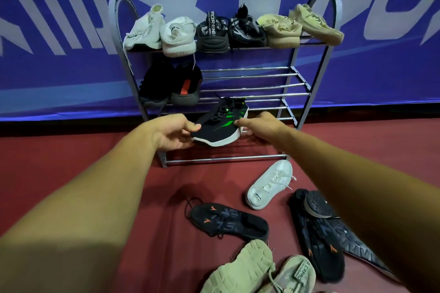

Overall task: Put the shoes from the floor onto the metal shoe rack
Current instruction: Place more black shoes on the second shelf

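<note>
Hands (175,129) (260,126) grip black-green shoe (220,123), hiding rack's (238,158) lower rails.

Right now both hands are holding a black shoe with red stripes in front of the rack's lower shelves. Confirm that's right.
Not quite: the stripes are green, not red. The head view shows the left hand and right hand holding a black shoe with green stripes and a white sole in front of the lower shelves of the rack.
</note>
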